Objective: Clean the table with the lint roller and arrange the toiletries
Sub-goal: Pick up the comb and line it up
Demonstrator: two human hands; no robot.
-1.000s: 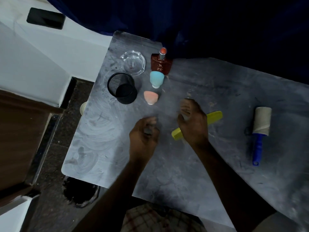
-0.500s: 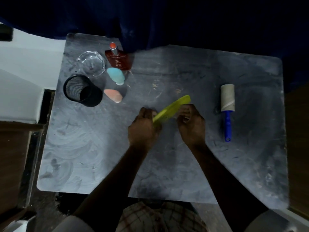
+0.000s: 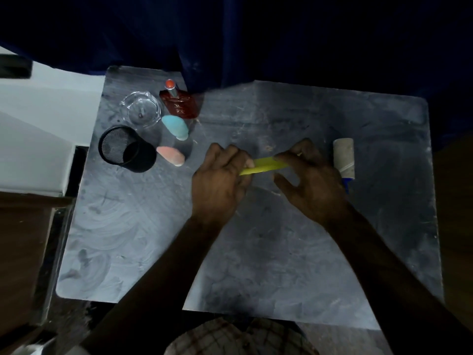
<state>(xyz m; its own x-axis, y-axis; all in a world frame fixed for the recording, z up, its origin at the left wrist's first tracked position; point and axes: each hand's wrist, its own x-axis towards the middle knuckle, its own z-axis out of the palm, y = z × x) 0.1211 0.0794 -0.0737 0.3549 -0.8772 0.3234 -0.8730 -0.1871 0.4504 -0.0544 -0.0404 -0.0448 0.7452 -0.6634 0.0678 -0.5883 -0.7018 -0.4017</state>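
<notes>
A yellow comb (image 3: 263, 165) is held above the grey table (image 3: 256, 252) between both hands. My left hand (image 3: 220, 180) grips its left end. My right hand (image 3: 309, 180) pinches its right end with thumb and forefinger, the other fingers spread. The lint roller (image 3: 344, 157), with a pale roll and a blue handle, lies on the table just right of my right hand, its handle mostly hidden. At the back left stand a red perfume bottle (image 3: 180, 105), a blue sponge (image 3: 176, 127) and a pink sponge (image 3: 171, 155).
A black mesh cup (image 3: 125, 149) and a clear glass ashtray (image 3: 142, 111) sit at the table's back left corner. A dark blue curtain (image 3: 256, 34) hangs behind the table. The floor drops off along the left edge.
The comb lay on the table under my right hand; both hands have since lifted it, and it now lies nearly level between them. The camera view shifted right and down.
</notes>
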